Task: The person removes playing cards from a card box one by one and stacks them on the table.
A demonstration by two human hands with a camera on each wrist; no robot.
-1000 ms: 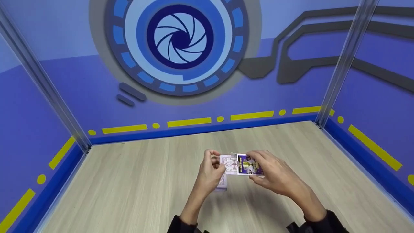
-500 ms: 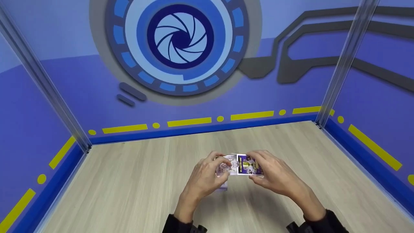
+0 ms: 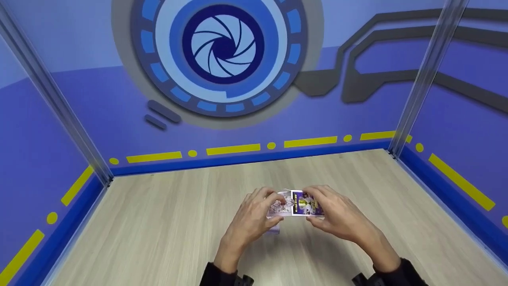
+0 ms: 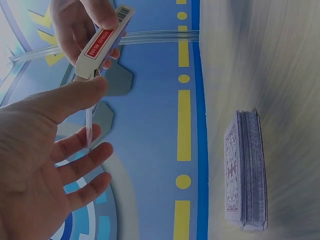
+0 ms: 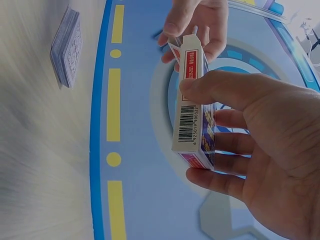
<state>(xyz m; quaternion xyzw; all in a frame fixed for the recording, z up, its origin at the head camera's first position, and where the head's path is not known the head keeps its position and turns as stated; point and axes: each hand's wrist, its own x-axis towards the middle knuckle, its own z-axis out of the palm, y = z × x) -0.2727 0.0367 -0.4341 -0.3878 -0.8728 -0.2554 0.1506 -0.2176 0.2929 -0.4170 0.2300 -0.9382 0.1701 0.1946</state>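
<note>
My right hand [image 3: 341,212] holds a purple and white card box [image 3: 303,202] by its long edges, thumb on the barcode side in the right wrist view. From the box's left end, patterned playing cards [image 3: 285,207] stick out, partly hidden by fingers. My left hand [image 3: 247,216] grips these cards, with the thumb at the near edge and fingers at the far edge; in the left wrist view they show as a thin strip. Below, a stack of playing cards [image 4: 245,170] with a patterned back lies on the table, mostly hidden under the left hand in the head view.
The light wood table [image 3: 178,222] is enclosed by blue printed panels [image 3: 254,119] at the back and sides. Metal posts [image 3: 420,79] stand at the two back corners. Black bands [image 3: 222,274] are around both wrists.
My left hand has shifted right and over the cards, its fingers now spread along their edges nearer the box. My right hand and the box have stayed nearly still.
</note>
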